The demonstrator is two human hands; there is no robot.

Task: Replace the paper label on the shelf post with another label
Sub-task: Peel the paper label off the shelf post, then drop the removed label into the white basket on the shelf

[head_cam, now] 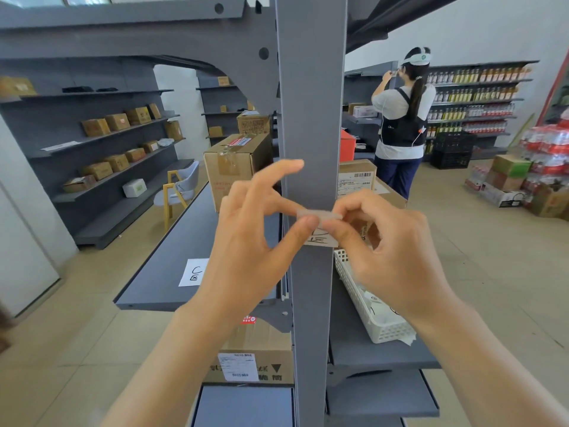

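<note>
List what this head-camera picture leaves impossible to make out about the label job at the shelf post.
- Paper label on the shelf post: its upper part is hidden by both thumbs, so the writing is incomplete.
- Tape strip: blurred; stuck or free, cannot tell.
- White basket: contents covered by the right hand.
- Sheet on the shelf: right edge hidden behind the left hand.

Bright, even daylight with soft shadows; wide-angle bending curves the edges, and both hands (323, 238) look slightly motion-blurred.
</note>
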